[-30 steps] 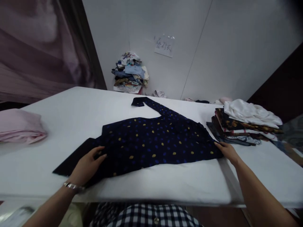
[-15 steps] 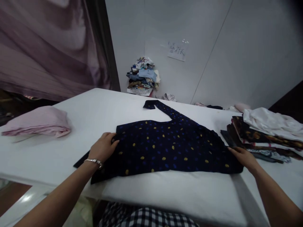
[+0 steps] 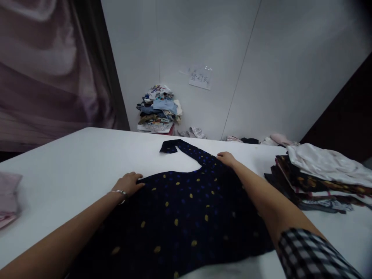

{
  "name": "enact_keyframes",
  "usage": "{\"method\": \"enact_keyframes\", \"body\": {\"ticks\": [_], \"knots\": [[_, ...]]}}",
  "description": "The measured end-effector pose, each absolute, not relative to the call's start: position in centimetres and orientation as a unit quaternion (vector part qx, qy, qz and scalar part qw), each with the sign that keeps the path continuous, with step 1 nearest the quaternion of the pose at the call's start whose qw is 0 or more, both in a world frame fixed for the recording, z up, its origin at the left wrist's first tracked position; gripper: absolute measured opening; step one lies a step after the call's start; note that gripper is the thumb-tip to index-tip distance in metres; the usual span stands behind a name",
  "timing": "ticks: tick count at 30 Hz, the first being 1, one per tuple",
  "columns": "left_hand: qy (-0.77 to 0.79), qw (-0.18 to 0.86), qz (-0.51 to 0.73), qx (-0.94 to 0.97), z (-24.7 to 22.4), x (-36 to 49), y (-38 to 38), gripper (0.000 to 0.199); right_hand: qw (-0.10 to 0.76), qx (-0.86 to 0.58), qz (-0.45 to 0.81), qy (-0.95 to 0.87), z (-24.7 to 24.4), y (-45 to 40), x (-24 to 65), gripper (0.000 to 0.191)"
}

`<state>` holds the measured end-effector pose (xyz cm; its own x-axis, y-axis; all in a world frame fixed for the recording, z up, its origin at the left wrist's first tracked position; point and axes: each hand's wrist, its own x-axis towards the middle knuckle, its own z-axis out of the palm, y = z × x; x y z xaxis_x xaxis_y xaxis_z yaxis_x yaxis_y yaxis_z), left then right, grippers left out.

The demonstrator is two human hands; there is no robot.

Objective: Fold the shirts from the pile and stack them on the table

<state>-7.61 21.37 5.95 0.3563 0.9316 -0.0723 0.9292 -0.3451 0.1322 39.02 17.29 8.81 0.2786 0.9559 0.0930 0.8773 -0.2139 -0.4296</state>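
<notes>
A dark navy garment (image 3: 180,211) with yellow and blue spots is spread over the near part of the table, its close edge reaching the bottom of the view. One narrow sleeve-like strip (image 3: 190,150) points away from me and bends at its tip. My left hand (image 3: 129,184), with a silver bracelet at the wrist, pinches the garment's upper left corner. At the base of the strip, my right hand (image 3: 226,159) has its fingers closed on the far right edge. My right forearm covers part of the garment's right side.
On the right of the white table (image 3: 95,155) lies a stack of folded clothes (image 3: 319,182), a white cloth on top. Pink cloth (image 3: 8,197) shows at the left edge. Behind the table are a tall clothes pile (image 3: 159,110) and a wall with a paper sign (image 3: 200,77).
My right hand has moved from the garment's lower right corner up and left to the strip's base. The view has shifted, and the garment now sits nearer to me.
</notes>
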Motion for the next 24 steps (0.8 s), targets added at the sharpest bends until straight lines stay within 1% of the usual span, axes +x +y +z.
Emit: {"method": "enact_keyframes", "body": {"ticks": [2, 3, 4, 6, 8, 9, 11, 13, 15, 17, 19, 22, 24], "knots": [[0.569, 0.111, 0.023, 0.815, 6.3, -7.7, 21.6, 0.026, 0.190, -0.788, 0.102, -0.577, 7.3, 20.8, 38.4, 0.025], [0.573, 0.147, 0.041, 0.805, 6.6, -7.8, 21.5, 0.023, 0.183, -0.796, 0.105, -0.567, 6.7, 22.1, 38.2, 0.028], [0.582, 0.190, 0.065, 0.788, 7.1, -8.0, 21.5, 0.023, 0.176, -0.804, 0.107, -0.558, 6.1, 23.1, 38.1, 0.028], [0.605, 0.273, 0.106, 0.740, 8.0, -8.7, 21.6, 0.026, 0.169, -0.814, 0.109, -0.545, 5.2, 24.5, 38.3, 0.022], [0.639, 0.315, 0.133, 0.689, 8.7, -9.3, 22.0, 0.028, 0.179, -0.820, 0.102, -0.534, 4.8, 25.3, 38.8, 0.015], [0.658, 0.314, 0.139, 0.670, 9.0, -9.5, 22.3, 0.028, 0.191, -0.822, 0.093, -0.528, 4.8, 25.5, 39.2, 0.016], [0.681, 0.275, 0.138, 0.665, 9.2, -9.6, 23.0, 0.029, 0.220, -0.830, 0.072, -0.507, 5.0, 25.7, 40.3, 0.025], [0.686, 0.211, 0.095, 0.690, 8.8, -9.2, 23.8, 0.029, 0.240, -0.840, 0.067, -0.483, 5.2, 25.6, 41.5, 0.030], [0.679, 0.156, 0.042, 0.716, 8.1, -8.6, 24.5, 0.029, 0.251, -0.843, 0.082, -0.469, 5.6, 25.1, 42.8, 0.030], [0.667, 0.135, 0.016, 0.732, 7.2, -8.5, 25.2, 0.031, 0.264, -0.838, 0.102, -0.467, 6.0, 23.9, 44.3, 0.035], [0.657, 0.138, 0.015, 0.741, 6.2, -9.1, 26.0, 0.034, 0.282, -0.830, 0.119, -0.466, 6.9, 21.7, 45.9, 0.039], [0.640, 0.128, 0.021, 0.757, 5.3, -10.3, 27.0, 0.042, 0.307, -0.823, 0.148, -0.454, 8.5, 16.3, 48.3, 0.029], [0.614, 0.103, 0.057, 0.780, 5.4, -10.1, 26.7, 0.048, 0.323, -0.821, 0.158, -0.445, 9.5, 11.8, 49.5, 0.022]]}}
